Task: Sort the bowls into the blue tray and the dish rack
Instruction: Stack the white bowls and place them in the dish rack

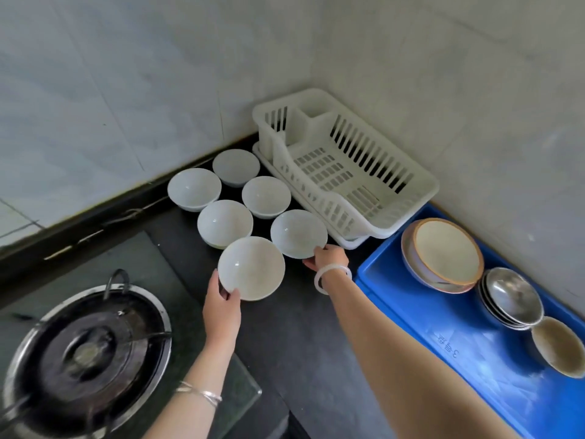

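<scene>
A silver bangle [199, 392] circles the left wrist, and left of that arm a gas burner [85, 353] sits sunk in the dark bench [285, 337]. The left grip [221, 299] is curled round the near-left rim of the nearest white bowl [251, 268], thumb over the edge; whether the bowl is clear of the bench cannot be told. Just right of it, the right grip [329, 258], with a white bangle [332, 277] on its wrist, pinches the near-right rim of a second white bowl [299, 233].

Beyond both grips four more white bowls stand upright in a close cluster: one [224, 223] just behind the left-held bowl, one [266, 197] behind the right-held bowl, and two [193, 189] [235, 167] farther back by the wall.

Right of the right grip lies the blue tray [459, 327], its floor bearing raised writing, upside down, a "3" among characters too blurred to read. In it are a pale bowl [558, 350], stacked steel bowls [511, 296] and stacked tan-rimmed bowls [446, 253]. Past the right grip, the white dish rack [345, 172] sits in the corner.
</scene>
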`<state>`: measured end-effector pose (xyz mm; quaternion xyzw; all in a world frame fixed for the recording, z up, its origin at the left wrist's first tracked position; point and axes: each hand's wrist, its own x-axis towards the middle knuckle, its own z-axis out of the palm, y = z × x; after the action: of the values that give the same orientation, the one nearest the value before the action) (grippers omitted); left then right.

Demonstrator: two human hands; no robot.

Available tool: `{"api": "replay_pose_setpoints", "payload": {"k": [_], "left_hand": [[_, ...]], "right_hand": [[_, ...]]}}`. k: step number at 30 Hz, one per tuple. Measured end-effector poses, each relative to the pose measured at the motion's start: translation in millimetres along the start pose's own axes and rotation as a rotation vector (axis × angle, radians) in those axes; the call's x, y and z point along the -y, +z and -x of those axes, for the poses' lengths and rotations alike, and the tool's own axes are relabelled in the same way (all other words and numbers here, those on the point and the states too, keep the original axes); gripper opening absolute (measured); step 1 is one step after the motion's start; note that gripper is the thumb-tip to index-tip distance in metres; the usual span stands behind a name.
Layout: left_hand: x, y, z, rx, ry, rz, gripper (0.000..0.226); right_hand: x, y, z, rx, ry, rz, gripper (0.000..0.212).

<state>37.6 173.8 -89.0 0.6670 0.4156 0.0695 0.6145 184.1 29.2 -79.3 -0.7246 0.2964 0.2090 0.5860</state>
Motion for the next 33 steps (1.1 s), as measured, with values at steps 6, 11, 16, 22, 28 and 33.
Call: {"api": "replay_pose_setpoints", "payload": {"k": [6,11,16,22,28,33], "left_hand": [[6,-6,-7,0.083,-0.033,0.15,0.053],[6,-9,-11,0.115,-0.105,0.324,0.045],[0,-11,-15,0.094,-0.153,0.387,0.038],[-1,-10,-15,0.083,-0.158,0.385,0.039],[-4,-8,-17,0.08,-0.133,0.339,0.039],[0,-8,-16,0.062,-0.112,0.288,0.039]], "right_hand": [[6,-16,34,-0.058,-0.209,-0.016,0.018],[10,-14,61,0.01,-0.257,0.122,0.017],[7,0,72,0.055,-0.209,0.275,0.014],[6,14,71,0.109,-0.195,0.455,0.014],[5,23,70,0.125,-0.208,0.598,0.015],[2,24,64,0.145,-0.221,0.634,0.005]]}}
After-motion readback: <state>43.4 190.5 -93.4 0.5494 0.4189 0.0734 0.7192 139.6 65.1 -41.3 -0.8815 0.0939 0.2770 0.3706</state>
